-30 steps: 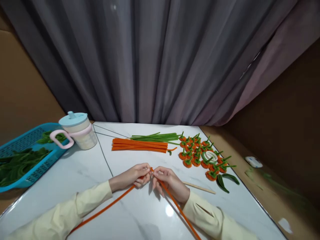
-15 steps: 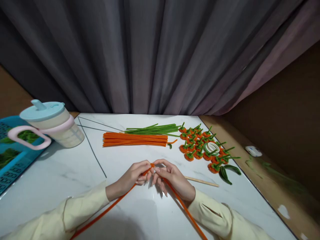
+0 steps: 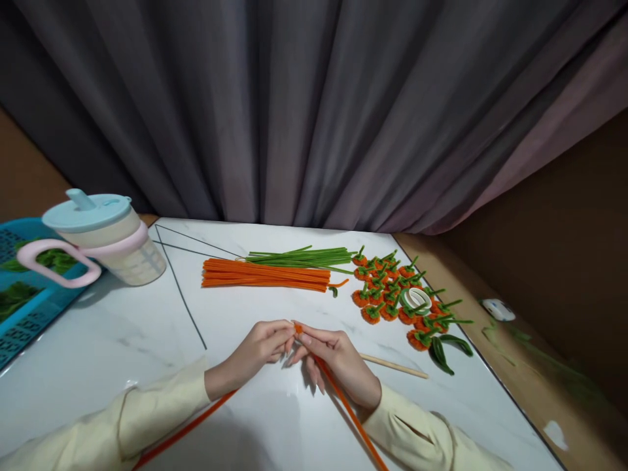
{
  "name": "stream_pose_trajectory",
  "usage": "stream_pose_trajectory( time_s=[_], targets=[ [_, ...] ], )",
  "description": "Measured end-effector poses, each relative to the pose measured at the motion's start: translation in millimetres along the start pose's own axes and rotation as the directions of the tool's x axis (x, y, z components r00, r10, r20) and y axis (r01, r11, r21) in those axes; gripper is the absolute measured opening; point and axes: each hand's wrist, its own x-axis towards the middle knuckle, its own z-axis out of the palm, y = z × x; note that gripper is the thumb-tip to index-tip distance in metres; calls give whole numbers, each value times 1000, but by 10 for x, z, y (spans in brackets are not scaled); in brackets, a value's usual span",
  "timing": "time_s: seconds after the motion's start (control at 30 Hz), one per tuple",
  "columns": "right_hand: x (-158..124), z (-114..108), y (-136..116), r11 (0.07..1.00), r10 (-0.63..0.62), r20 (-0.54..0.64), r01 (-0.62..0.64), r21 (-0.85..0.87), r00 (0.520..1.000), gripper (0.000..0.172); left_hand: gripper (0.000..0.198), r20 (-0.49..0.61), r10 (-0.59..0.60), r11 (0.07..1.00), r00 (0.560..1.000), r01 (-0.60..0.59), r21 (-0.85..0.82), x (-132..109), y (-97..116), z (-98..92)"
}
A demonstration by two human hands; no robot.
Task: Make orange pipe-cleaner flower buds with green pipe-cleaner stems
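An orange pipe cleaner (image 3: 349, 407) is pinched at its bent middle between my two hands, fingertips almost meeting. My left hand (image 3: 260, 348) is closed on the left side of the bend. My right hand (image 3: 339, 358) grips the other side, its lower fingers hanging loosely. The long tails run down past both sleeves and leave the view at the bottom. Beyond my hands lies a bundle of orange pipe cleaners (image 3: 265, 275), with green pipe cleaners (image 3: 304, 256) behind it. A wooden stick (image 3: 395, 366) lies just right of my right hand.
Several small orange fuzzy persimmons (image 3: 370, 314) with green stems fill the right side, around a tape roll (image 3: 418, 299). Two green fuzzy leaves (image 3: 440, 358) lie in front of them. At left stand a lidded cup (image 3: 135, 258) and a blue basket (image 3: 34, 327). A curtain (image 3: 284, 118) hangs behind.
My fingers have closed in around the bend, and the left tail now shows less beside my left hand. The view has tilted slightly; the things on the table stay in place.
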Motion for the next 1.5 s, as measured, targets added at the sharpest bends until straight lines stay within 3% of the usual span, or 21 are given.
stream_pose_trajectory(
  time_s=[0.3, 0.73, 1.03, 1.5],
  targets=[
    [3, -21, 11, 1000, 0, -2, 0, -3, 1000, 42, 35, -39, 3, 997, 999, 0, 75, -7, 82, 52],
    [45, -141, -17, 989, -50, -24, 53, 136, 998, 42, 36, -98, 188, 976, 977, -175, 131, 191, 29, 154],
    [43, -177, 5, 992, -56, 4, 55, 115, 998, 46, 32, -74, 168, 983, 983, -161, 83, 194, 3, 118],
    [30, -127, 5, 997, -73, -74, 75, 22, 995, 43, 30, -130, 159, 986, 979, -150, 78, 151, 12, 149]
  ],
)
